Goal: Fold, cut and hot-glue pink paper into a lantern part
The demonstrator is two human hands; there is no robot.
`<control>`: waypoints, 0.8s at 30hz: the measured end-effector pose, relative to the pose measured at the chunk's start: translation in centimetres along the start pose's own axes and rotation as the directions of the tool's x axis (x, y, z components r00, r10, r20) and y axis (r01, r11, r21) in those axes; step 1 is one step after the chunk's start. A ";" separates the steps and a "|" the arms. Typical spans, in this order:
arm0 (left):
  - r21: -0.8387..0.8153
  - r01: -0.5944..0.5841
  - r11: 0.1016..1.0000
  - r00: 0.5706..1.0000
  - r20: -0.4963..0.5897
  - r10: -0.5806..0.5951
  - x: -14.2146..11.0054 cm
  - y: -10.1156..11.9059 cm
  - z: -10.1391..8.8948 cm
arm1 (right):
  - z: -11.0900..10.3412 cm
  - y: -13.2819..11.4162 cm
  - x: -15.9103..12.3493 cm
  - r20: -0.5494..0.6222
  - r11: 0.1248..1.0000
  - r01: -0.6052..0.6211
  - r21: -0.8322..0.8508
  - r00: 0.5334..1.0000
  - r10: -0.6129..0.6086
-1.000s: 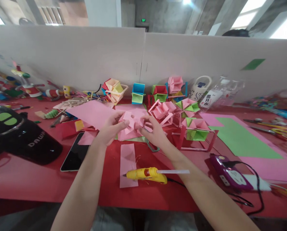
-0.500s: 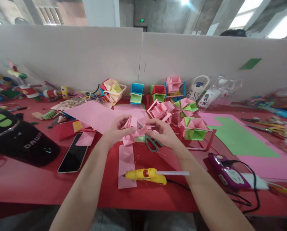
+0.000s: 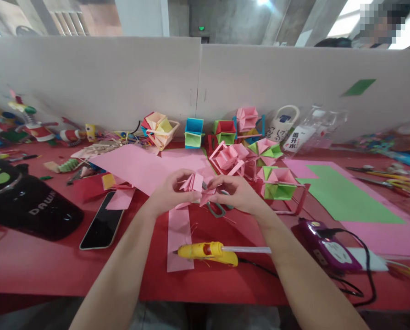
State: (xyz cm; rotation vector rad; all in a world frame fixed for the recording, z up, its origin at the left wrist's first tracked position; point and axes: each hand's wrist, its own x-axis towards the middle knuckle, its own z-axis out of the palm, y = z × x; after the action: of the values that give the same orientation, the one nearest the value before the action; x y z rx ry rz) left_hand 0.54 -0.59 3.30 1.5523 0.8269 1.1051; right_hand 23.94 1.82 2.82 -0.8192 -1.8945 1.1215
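Between my two hands, above the middle of the table, is a folded pink paper piece [image 3: 193,182] with several layers. My left hand [image 3: 173,190] is closed on its left side, thumb in front. The fingers of my right hand [image 3: 233,192] pinch a pink paper part [image 3: 207,197] at the right, touching or very near the first piece; I cannot tell whether they are joined. Scissors with grey-green handles [image 3: 216,209] lie partly hidden behind my right hand. Closer to me, a yellow glue gun [image 3: 207,252] rests across a pink paper strip [image 3: 179,229].
Folded-paper wheels on stands, such as a pink and green one [image 3: 279,185], line the back. A black cup [image 3: 36,201] and a phone [image 3: 102,222] are at left. Right are green paper [image 3: 349,195] and a purple power strip [image 3: 329,245] with cables. A white partition [image 3: 122,78] stands behind.
The folded pink piece has moved right and slightly up, turning so its layered edges show. My hands have come closer together around the paper. The glue gun stays in place.
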 end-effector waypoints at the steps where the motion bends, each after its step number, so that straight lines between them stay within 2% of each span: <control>1: -0.029 0.025 0.999 1.000 0.018 -0.025 -0.1 0.1 0.2 | 0.2 0.0 0.0 -0.012 1.000 0.014 -0.007 1.000 -0.014; 7: -0.209 0.074 0.975 0.997 0.037 -0.068 -0.3 -0.1 0.9 | 1.7 0.4 0.7 -0.206 0.997 0.072 -0.012 0.976 -0.073; 11: -0.341 0.077 0.937 0.997 0.025 -0.073 -0.2 -0.4 1.1 | 2.5 1.2 1.0 -0.335 0.998 0.031 0.050 0.942 -0.012; 14: -0.453 0.098 0.886 0.995 0.042 -0.088 -0.2 -0.4 1.5 | 2.8 1.5 1.0 -0.358 0.995 -0.026 0.097 0.932 0.059; 18: -0.555 0.152 0.818 0.988 0.070 -0.136 -0.2 -0.3 2.1 | 3.1 1.3 0.8 -0.375 0.996 -0.035 0.078 0.925 0.062; 22: -0.574 0.142 0.806 0.990 0.069 -0.126 -0.2 -0.4 2.3 | 3.6 0.5 0.6 -0.385 0.995 -0.004 0.100 0.922 0.042; 24: -0.565 0.127 0.815 0.992 0.065 -0.110 -0.1 -0.4 2.2 | 3.6 0.1 0.5 -0.371 0.986 0.009 0.169 0.927 0.055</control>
State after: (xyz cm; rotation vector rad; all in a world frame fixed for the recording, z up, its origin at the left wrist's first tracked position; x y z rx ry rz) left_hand 2.62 -1.33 2.71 0.9947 0.4950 1.1049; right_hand 20.59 0.82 1.77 -0.8908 -1.4561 1.0372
